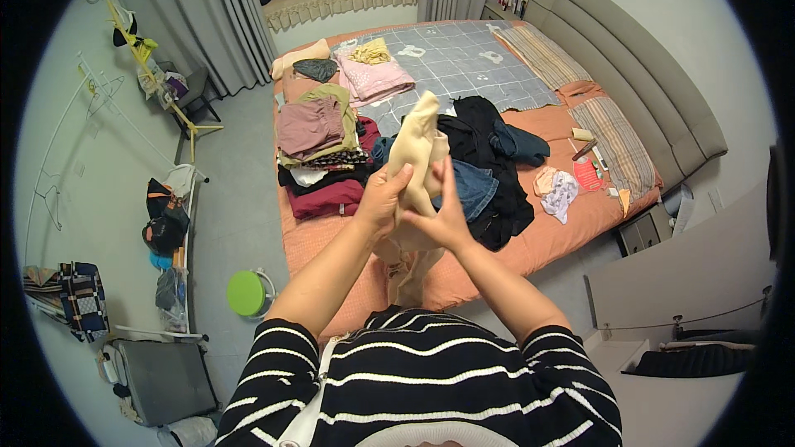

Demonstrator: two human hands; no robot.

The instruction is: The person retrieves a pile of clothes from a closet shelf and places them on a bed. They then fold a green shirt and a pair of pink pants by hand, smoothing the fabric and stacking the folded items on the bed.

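A cream garment (414,145) of soft cloth is held up in front of me, bunched and folded over, so I cannot tell its exact kind. Its lower part hangs down toward the bed's near edge. My left hand (383,200) grips it from the left, thumb on top. On the other side, my right hand (447,217) holds the cloth, with some fingers hidden by it. Beyond lies a loose heap of dark clothes (505,207) with blue jeans (470,190) among them. Folded clothes are stacked to the left, a mauve piece (310,126) on top.
The bed has an orange sheet (335,257), a grey checked quilt (464,58) and striped pillows (613,136). A folded pink cloth (377,79) lies at the far left. Small items, including a red fan-like piece (588,174), lie at right. A green stool (246,294) stands left.
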